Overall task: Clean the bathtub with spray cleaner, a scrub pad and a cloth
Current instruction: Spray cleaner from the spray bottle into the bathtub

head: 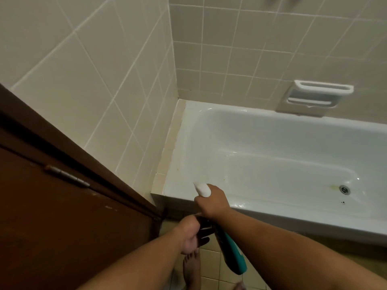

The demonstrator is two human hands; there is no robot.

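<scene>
A white bathtub (272, 164) fills the right half of the view, with a drain (345, 189) near its right end and yellowish stains on the floor of the tub. My right hand (211, 203) grips a spray cleaner bottle (232, 251) with a teal body and a white nozzle head (202, 189). The nozzle points at the tub's left near corner, just above the rim. My left hand (189, 235) is below the right hand, fingers curled around something dark that I cannot make out. No scrub pad or cloth is clearly visible.
A brown wooden door (62, 216) with a hinge (67, 176) stands at the left. Beige tiled walls (104, 80) surround the tub. A white soap dish (318, 95) is set in the far wall. My bare foot (191, 268) rests on the yellow floor tiles.
</scene>
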